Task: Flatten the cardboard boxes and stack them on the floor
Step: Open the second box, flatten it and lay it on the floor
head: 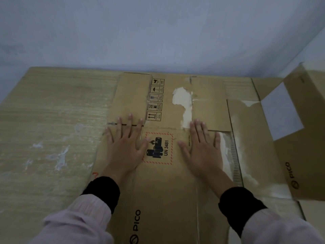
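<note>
A flattened brown cardboard box (163, 187) with a red-bordered UN 3481 label and PICO print lies on the wooden floor (44, 129). My left hand (126, 145) presses flat on its left part, fingers spread, beside the label. On the other side of the label my right hand (202, 148) lies palm down, fingers apart. The box's far flaps (207, 103) show torn white patches. Another flattened box (249, 134) sits under it, sticking out to the right. A third PICO box (304, 141) stands unflattened at the right, its flaps up.
A pale blue wall (158, 32) runs along the far edge of the floor and meets a second wall at the right corner. Bare floor with white smears spreads out to the left of the boxes.
</note>
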